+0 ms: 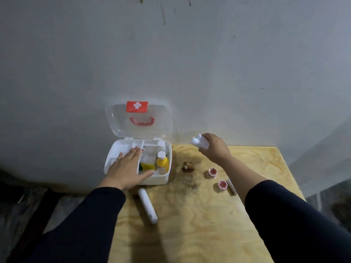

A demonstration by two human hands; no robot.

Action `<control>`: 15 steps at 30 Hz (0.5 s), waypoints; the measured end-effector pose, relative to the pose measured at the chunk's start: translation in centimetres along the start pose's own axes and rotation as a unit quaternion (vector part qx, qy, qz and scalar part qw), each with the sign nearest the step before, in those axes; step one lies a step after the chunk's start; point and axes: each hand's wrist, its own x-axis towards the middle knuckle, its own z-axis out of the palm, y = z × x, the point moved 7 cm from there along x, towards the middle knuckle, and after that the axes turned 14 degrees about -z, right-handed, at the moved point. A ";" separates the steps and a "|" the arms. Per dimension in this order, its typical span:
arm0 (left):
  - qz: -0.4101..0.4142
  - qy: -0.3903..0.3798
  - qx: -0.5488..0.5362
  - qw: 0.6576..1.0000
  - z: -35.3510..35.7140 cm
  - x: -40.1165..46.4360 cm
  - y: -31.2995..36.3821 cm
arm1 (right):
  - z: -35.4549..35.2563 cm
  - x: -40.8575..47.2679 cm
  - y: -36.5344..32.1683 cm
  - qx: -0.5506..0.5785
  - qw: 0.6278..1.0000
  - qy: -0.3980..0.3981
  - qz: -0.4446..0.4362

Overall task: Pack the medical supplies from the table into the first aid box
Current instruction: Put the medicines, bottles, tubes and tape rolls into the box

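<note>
The white first aid box (pixel 164 179) stands open at the table's back left, its clear lid (pixel 138 120) with a red cross label leaning on the wall. Inside it I see a yellow bottle (pixel 162 162), a clear bottle (pixel 161 146) and a yellow packet (pixel 147 166). My left hand (pixel 127 168) lies flat with fingers spread on the box's white inner tray (pixel 118 149). My right hand (pixel 213 148) is raised to the right of the box, closed around a small white bottle (pixel 199 141). A white tube (pixel 147 208) lies in front of the box.
Two small red-and-white tape rolls (pixel 212 172) (pixel 222 185) and a thin white stick (pixel 232 186) lie on the wooden table (pixel 190 234) under my right forearm. A brown stain with debris (pixel 187 167) marks the table beside the box. The wall is close behind.
</note>
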 end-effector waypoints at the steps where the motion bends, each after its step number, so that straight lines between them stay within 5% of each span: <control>1: -0.003 0.003 -0.006 1.000 0.1 0.2 -0.5 | -0.8 0.2 -1.8 0.019 1.000 0.022 -0.007; 11: 0.000 -0.005 0.027 1.000 0.1 0.5 -5.4 | 1.8 -0.3 -17.2 0.272 0.958 0.086 0.012; 15: 0.027 0.025 0.045 0.998 0.4 0.5 -5.5 | 6.1 -1.8 -18.6 0.282 0.956 0.069 0.045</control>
